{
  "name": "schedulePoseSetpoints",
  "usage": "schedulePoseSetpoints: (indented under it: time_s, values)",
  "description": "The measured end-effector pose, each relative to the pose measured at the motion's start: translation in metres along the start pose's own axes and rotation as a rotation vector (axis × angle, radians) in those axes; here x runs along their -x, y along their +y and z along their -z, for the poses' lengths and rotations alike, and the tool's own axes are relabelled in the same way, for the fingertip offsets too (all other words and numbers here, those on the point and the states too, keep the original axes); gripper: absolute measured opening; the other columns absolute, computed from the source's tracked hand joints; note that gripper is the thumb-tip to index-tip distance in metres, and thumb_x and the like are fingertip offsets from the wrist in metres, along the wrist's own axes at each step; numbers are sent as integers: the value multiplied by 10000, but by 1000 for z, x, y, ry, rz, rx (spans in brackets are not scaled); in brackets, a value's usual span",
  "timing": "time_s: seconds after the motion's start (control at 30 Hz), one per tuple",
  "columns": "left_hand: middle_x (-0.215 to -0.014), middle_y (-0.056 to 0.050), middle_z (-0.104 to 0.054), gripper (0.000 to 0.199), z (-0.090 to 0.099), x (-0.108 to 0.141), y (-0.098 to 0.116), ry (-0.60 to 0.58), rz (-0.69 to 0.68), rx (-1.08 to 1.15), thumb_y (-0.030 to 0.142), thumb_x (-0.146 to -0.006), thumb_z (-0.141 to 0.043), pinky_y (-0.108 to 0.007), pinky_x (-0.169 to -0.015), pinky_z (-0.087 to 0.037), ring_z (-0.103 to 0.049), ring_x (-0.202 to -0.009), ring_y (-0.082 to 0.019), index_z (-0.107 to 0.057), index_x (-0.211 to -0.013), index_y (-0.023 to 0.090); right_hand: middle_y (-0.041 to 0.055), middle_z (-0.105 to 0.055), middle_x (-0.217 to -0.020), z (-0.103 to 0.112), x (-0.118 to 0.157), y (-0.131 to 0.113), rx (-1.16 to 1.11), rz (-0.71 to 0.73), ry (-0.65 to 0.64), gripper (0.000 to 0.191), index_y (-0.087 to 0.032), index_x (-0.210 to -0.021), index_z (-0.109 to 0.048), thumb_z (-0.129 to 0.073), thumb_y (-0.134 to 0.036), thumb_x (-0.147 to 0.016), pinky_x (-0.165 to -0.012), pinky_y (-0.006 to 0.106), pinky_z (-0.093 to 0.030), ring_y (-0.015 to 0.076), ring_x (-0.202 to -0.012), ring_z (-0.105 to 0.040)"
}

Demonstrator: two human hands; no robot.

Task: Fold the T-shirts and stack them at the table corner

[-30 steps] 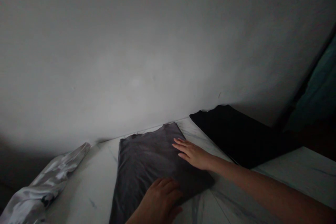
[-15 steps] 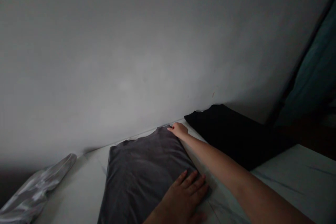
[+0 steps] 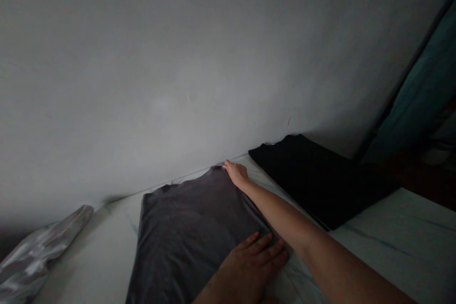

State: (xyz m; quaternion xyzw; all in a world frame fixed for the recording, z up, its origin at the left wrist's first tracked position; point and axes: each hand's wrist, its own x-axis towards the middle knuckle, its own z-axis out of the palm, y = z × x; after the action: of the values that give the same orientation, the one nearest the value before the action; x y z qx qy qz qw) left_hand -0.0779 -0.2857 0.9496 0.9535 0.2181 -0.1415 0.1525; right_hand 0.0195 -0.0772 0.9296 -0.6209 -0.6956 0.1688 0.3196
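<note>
A dark grey cloth (image 3: 188,228) lies spread on a pale sheet, its far edge close to the wall. My right hand (image 3: 236,172) pinches the cloth's far right corner. Nearer to me, my left hand (image 3: 251,261) rests flat over the cloth's right edge, fingers spread. To the right of my right arm lies a black folded cloth (image 3: 320,180), apart from the grey one.
A shiny grey crumpled fabric (image 3: 46,259) lies at the far left on the pale sheet (image 3: 99,251). The grey wall (image 3: 178,80) rises behind the cloths. A teal curtain (image 3: 420,85) hangs at the right.
The view has shifted slightly. My right hand has moved a little away and left with the cloth's corner. My left hand stays spread at the right edge.
</note>
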Motion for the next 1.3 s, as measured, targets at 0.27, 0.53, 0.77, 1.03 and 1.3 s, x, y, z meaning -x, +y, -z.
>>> schedulePoseSetpoints:
  time_s: [0.27, 0.53, 0.77, 1.03, 1.3]
  values:
    - [-1592, -35, -278, 610, -4, 2, 3, 66, 8, -20, 456, -961, -377, -462, -1231, -162, -205, -1478, -233, -220, -1510, 242, 146, -688, -1129, 19, 8, -2, -88, -47, -34, 376, -164, -1110, -623, -371, -426, -1014, -809, 310, -449, 252, -1047, -633]
    - [-916, -52, -728, 269, 56, -16, -8, 317, 328, -230, 234, -950, -423, -334, -861, -493, -645, -917, -200, -689, -984, 220, -36, -606, -578, 39, 132, 66, -578, -164, -386, 213, -173, -897, -603, -565, -382, -907, -424, 193, -357, 104, -429, -547]
    - [-1056, -25, -669, 140, 100, -71, -85, 4, 187, -240, 213, -779, -710, -337, -948, -427, -599, -1042, -219, -735, -904, 270, -102, -496, -524, 35, 213, 77, -959, -300, -353, 121, -204, -917, -490, -565, -289, -875, -316, 173, -241, 57, -307, -393]
    - [-1019, -16, -649, 66, 85, -73, -98, 58, 242, -116, 282, -782, -714, -368, -989, -365, -573, -1042, -207, -741, -835, 253, -97, -520, -553, 39, 223, 69, -958, -299, -252, 113, -218, -886, -467, -578, -228, -866, -324, 148, -276, 57, -364, -448]
    - [-1065, -24, -643, 73, 83, -73, -87, 182, 344, -106, 283, -817, -668, -415, -1003, -323, -530, -1111, -223, -716, -849, 238, -70, -519, -611, 32, 240, 74, -1032, -265, -232, 205, -236, -912, -461, -590, -371, -827, -331, 176, -387, 115, -471, -535]
